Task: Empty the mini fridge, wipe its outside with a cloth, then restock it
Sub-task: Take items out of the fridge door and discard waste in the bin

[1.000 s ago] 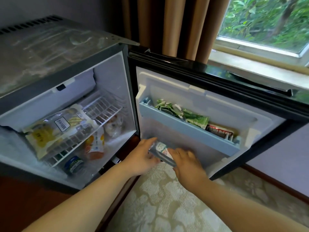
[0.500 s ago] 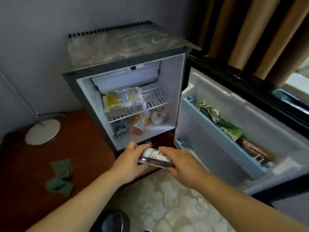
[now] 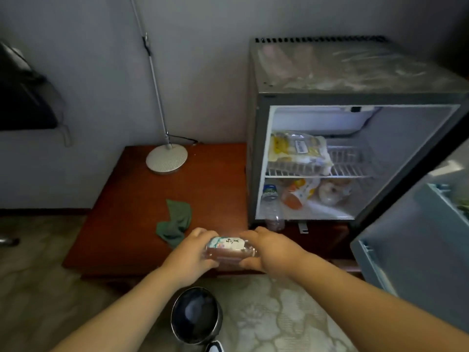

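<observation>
**Mini fridge open, one pack held out front**

The mini fridge (image 3: 355, 80) sits on the right with its door (image 3: 418, 250) swung wide open toward the camera. It stands on a low red-brown desk (image 3: 121, 199) that runs off to the left. On the wire shelf (image 3: 350, 171) inside is a big clear bag of yellowish food (image 3: 299, 151). Below it are an orange pouch (image 3: 295, 196) and a water bottle (image 3: 271, 207) lying with its bottom poking out the front. A round dark bin (image 3: 195, 316) is on the floor near the camera. On the desk there's a lamp base (image 3: 166, 158) at the back and a crumpled green cloth (image 3: 175, 224) nearer the front. Left hand (image 3: 190, 255) and right hand (image 3: 274, 252) each have their fingers curled round one end of a small clear pack (image 3: 228, 250) with a white label. They hold it over the desk's front edge, just right of the cloth.
</observation>
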Action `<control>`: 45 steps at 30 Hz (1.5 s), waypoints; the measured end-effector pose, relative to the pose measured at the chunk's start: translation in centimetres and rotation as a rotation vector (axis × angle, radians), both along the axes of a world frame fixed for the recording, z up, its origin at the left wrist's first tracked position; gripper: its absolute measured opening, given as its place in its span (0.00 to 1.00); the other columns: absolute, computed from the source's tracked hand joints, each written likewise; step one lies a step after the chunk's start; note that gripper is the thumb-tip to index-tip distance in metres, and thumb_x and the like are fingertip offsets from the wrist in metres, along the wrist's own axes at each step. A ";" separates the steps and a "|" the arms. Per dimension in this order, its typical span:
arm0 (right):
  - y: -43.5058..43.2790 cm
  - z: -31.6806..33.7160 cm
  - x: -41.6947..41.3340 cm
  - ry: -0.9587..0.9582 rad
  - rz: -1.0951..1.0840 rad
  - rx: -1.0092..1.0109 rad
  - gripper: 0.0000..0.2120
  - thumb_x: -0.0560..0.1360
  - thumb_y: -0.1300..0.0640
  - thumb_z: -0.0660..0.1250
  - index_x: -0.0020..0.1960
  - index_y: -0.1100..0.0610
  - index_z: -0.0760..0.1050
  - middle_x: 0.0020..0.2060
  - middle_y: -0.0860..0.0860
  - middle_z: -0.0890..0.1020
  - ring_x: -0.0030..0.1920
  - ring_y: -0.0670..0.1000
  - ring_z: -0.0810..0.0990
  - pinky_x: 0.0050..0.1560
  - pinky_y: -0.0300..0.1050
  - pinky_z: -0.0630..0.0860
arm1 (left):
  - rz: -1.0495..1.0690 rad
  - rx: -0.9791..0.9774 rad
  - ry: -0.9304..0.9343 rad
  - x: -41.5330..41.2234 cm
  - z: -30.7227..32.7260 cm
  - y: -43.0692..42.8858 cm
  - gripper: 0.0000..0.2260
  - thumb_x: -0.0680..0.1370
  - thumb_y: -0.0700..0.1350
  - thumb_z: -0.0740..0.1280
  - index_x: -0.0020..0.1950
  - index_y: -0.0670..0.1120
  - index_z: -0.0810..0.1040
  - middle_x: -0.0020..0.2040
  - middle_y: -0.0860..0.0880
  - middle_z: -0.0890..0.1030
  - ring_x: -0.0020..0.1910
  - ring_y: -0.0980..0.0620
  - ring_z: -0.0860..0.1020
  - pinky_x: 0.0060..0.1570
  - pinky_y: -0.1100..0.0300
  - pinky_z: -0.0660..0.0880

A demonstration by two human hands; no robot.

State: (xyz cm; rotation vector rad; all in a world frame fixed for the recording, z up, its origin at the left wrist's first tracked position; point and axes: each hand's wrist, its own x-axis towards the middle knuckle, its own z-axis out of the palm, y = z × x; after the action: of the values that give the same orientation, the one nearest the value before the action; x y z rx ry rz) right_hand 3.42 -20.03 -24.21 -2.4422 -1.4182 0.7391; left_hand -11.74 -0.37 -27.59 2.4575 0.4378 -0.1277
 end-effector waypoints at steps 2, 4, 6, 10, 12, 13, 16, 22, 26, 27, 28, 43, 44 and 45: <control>2.6 -0.2 0.3 0.073 -0.087 0.022 0.36 0.70 0.39 0.75 0.74 0.46 0.67 0.63 0.51 0.73 0.62 0.54 0.76 0.62 0.48 0.74 | 0.021 -0.033 0.009 -0.1 -1.2 2.3 0.25 0.71 0.50 0.78 0.65 0.59 0.72 0.59 0.60 0.70 0.55 0.61 0.73 0.53 0.69 0.69; 5.3 -0.4 0.7 0.097 -0.146 0.077 0.33 0.69 0.41 0.77 0.71 0.47 0.71 0.62 0.50 0.75 0.61 0.51 0.76 0.62 0.45 0.73 | 0.047 -0.062 0.021 0.3 -2.5 4.5 0.24 0.71 0.52 0.78 0.63 0.58 0.73 0.58 0.60 0.72 0.53 0.60 0.75 0.54 0.65 0.72; 7.9 -0.6 1.0 0.084 -0.186 0.136 0.31 0.69 0.42 0.78 0.69 0.47 0.73 0.60 0.47 0.76 0.58 0.49 0.77 0.59 0.41 0.73 | 0.078 -0.086 0.034 1.0 -3.9 6.5 0.24 0.71 0.54 0.78 0.62 0.58 0.72 0.56 0.60 0.74 0.52 0.59 0.76 0.53 0.58 0.76; 12.9 -1.2 1.3 -0.007 -0.198 0.156 0.27 0.68 0.42 0.78 0.63 0.48 0.74 0.54 0.47 0.78 0.48 0.48 0.78 0.51 0.46 0.77 | 0.111 -0.118 0.043 2.8 -6.6 9.4 0.26 0.72 0.57 0.77 0.65 0.54 0.72 0.56 0.56 0.77 0.54 0.54 0.76 0.55 0.53 0.76; 14.8 -1.6 1.7 -0.043 -0.193 0.132 0.26 0.66 0.43 0.78 0.59 0.50 0.75 0.51 0.47 0.78 0.47 0.50 0.78 0.49 0.50 0.78 | 0.121 -0.138 0.046 3.6 -7.7 10.3 0.24 0.72 0.56 0.76 0.64 0.54 0.72 0.56 0.56 0.77 0.55 0.53 0.75 0.55 0.53 0.75; 15.6 -1.8 1.8 -0.048 -0.189 0.128 0.25 0.66 0.43 0.78 0.58 0.51 0.75 0.50 0.48 0.78 0.46 0.51 0.78 0.49 0.52 0.78 | 0.126 -0.150 0.053 3.9 -8.2 10.7 0.23 0.72 0.56 0.76 0.64 0.55 0.73 0.56 0.56 0.77 0.57 0.53 0.75 0.54 0.54 0.74; 17.1 -2.9 1.8 -0.050 -0.176 0.112 0.26 0.68 0.47 0.77 0.63 0.50 0.74 0.54 0.49 0.79 0.51 0.53 0.79 0.50 0.51 0.78 | 0.129 -0.175 0.076 4.8 -9.3 11.7 0.23 0.74 0.56 0.75 0.65 0.54 0.73 0.59 0.56 0.77 0.60 0.53 0.74 0.53 0.57 0.70; 18.5 -4.8 0.4 0.096 -0.260 0.158 0.23 0.73 0.50 0.75 0.66 0.51 0.73 0.55 0.51 0.82 0.51 0.53 0.80 0.51 0.55 0.79 | 0.097 -0.195 0.085 4.6 -9.1 13.1 0.24 0.75 0.57 0.74 0.69 0.59 0.72 0.63 0.55 0.79 0.62 0.52 0.75 0.60 0.53 0.74; 18.1 -4.3 0.4 0.138 -0.295 0.149 0.26 0.72 0.51 0.76 0.68 0.49 0.73 0.55 0.50 0.83 0.50 0.52 0.81 0.51 0.53 0.78 | 0.063 -0.149 0.089 3.9 -7.7 14.1 0.26 0.76 0.54 0.74 0.71 0.59 0.70 0.66 0.53 0.78 0.65 0.50 0.75 0.63 0.53 0.73; 17.6 -4.1 0.4 0.152 -0.312 0.145 0.29 0.71 0.51 0.77 0.69 0.48 0.72 0.56 0.50 0.83 0.49 0.51 0.81 0.52 0.52 0.79 | 0.050 -0.137 0.094 3.9 -7.0 14.2 0.26 0.76 0.54 0.74 0.72 0.59 0.69 0.67 0.53 0.77 0.66 0.50 0.74 0.63 0.53 0.72; 17.0 -3.8 0.5 0.156 -0.325 0.144 0.32 0.70 0.51 0.77 0.72 0.48 0.70 0.59 0.49 0.82 0.49 0.50 0.81 0.53 0.50 0.79 | 0.038 -0.127 0.090 3.9 -6.3 14.4 0.27 0.76 0.54 0.74 0.73 0.59 0.68 0.67 0.52 0.77 0.67 0.50 0.74 0.64 0.53 0.72; 1.6 -5.2 5.5 0.017 -0.834 0.197 0.21 0.67 0.44 0.77 0.57 0.50 0.78 0.51 0.49 0.78 0.50 0.49 0.80 0.46 0.34 0.72 | -0.334 0.100 -0.151 10.4 3.3 6.5 0.31 0.78 0.60 0.68 0.78 0.57 0.62 0.76 0.58 0.67 0.75 0.56 0.62 0.74 0.53 0.63; 1.0 -5.7 6.0 0.007 -0.873 0.179 0.25 0.67 0.43 0.77 0.60 0.50 0.77 0.53 0.51 0.77 0.53 0.51 0.79 0.51 0.40 0.75 | -0.344 0.104 -0.136 11.0 2.9 5.6 0.31 0.78 0.60 0.68 0.79 0.58 0.61 0.76 0.59 0.66 0.75 0.56 0.62 0.74 0.53 0.63; 0.6 -6.3 6.4 0.006 -0.899 0.161 0.29 0.66 0.41 0.77 0.63 0.51 0.76 0.56 0.52 0.77 0.56 0.54 0.79 0.55 0.44 0.76 | -0.346 0.103 -0.119 11.5 2.6 4.8 0.31 0.78 0.61 0.68 0.78 0.58 0.61 0.76 0.59 0.66 0.75 0.56 0.62 0.74 0.53 0.63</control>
State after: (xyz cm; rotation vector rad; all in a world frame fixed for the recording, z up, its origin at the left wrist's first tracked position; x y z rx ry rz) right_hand 9.86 -19.44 -30.50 -2.5444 -0.2464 0.3827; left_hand -0.22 4.41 -24.96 2.6061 -0.0360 -0.1033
